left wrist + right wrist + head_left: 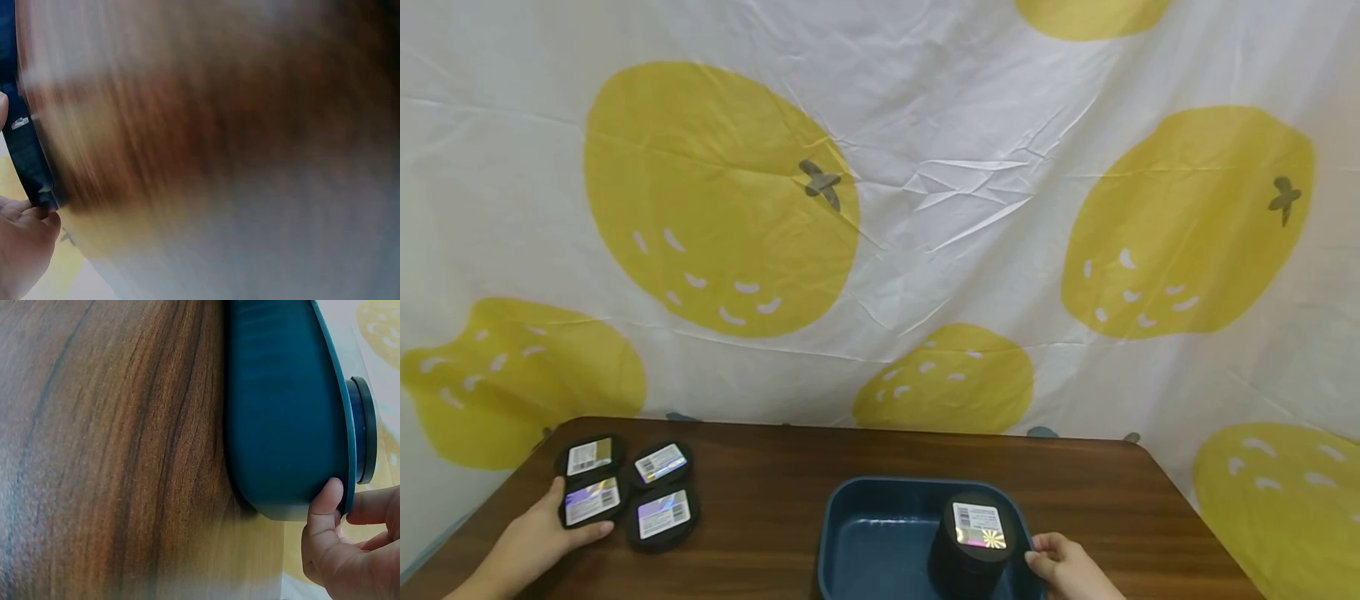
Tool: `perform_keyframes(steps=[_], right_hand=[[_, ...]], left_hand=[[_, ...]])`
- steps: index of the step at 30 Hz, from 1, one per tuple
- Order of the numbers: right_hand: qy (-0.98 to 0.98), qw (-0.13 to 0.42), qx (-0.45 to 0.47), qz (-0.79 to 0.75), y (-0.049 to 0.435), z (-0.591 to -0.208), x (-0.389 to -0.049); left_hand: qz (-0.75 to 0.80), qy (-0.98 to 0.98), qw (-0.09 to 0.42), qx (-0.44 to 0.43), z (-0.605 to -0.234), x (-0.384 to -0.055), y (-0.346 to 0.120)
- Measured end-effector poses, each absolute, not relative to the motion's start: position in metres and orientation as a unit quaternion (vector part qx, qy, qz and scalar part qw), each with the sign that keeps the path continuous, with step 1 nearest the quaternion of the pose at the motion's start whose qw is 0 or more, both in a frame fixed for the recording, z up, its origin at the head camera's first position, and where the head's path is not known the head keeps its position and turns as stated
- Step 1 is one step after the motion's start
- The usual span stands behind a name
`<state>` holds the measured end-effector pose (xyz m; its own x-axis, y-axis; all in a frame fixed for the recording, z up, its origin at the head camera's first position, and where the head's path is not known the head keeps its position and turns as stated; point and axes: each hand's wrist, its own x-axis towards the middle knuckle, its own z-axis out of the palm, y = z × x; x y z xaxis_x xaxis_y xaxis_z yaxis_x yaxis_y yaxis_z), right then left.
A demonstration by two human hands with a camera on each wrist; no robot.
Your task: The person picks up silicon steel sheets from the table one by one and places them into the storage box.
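My left hand (pixel 533 537) grips a round black tub (pixel 592 502) with a silvery barcode label, thumb at its front and fingers at its left side. Three more such tubs cluster against it: one behind (pixel 589 457), one at back right (pixel 661 463) and one at right (pixel 663 515). At the right, my right hand (pixel 1071 569) pinches the rim of a dark blue rectangular tray (pixel 880 546) between thumb and fingers. Inside the tray's right side stands a tall black round tub or stack (pixel 973 558), label up, rising above the rim in the right wrist view.
The dark wooden table (pixel 760 508) has rounded back corners. Right behind it hangs a white cloth (pixel 925 250) printed with yellow fruit. Bare wood lies between the group of tubs and the tray. Most of the left wrist view is blurred.
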<state>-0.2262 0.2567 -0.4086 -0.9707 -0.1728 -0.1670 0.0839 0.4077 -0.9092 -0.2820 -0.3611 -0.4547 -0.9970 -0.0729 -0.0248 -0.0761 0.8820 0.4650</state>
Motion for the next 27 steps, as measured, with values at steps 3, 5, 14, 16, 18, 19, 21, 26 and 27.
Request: perform_keyframes(steps=[3,5,14,16,18,19,21,26,27], right_hand=[[0.832,0.117,-0.027,-0.542,0.256,-0.409,-0.225],[0.831,0.118,-0.027,-0.543,0.256,-0.409,-0.225],[0.838,0.113,-0.019,-0.533,0.255,-0.408,-0.225],[0.837,0.114,-0.02,-0.535,0.255,-0.407,-0.224],[0.835,0.117,-0.018,-0.537,0.255,-0.407,-0.225],[0.835,0.118,-0.017,-0.537,0.255,-0.407,-0.225],[0.835,0.12,-0.014,-0.537,0.255,-0.407,-0.225],[0.834,0.121,-0.007,-0.538,0.254,-0.407,-0.226],[0.834,0.12,-0.008,-0.538,0.254,-0.407,-0.226]], left_hand=[[0.235,0.971,-0.011,-0.036,-0.454,-0.283,-0.36],[0.231,0.972,-0.027,-0.033,-0.454,-0.283,-0.359],[0.22,0.972,-0.075,-0.024,-0.454,-0.281,-0.358],[0.217,0.973,-0.075,-0.024,-0.454,-0.28,-0.359],[0.212,0.974,-0.072,-0.023,-0.454,-0.279,-0.359],[0.21,0.975,-0.07,-0.023,-0.454,-0.278,-0.359],[0.209,0.976,-0.065,-0.023,-0.453,-0.276,-0.359],[0.209,0.975,-0.064,-0.032,-0.45,-0.271,-0.358],[0.211,0.975,-0.066,-0.034,-0.449,-0.27,-0.358]])
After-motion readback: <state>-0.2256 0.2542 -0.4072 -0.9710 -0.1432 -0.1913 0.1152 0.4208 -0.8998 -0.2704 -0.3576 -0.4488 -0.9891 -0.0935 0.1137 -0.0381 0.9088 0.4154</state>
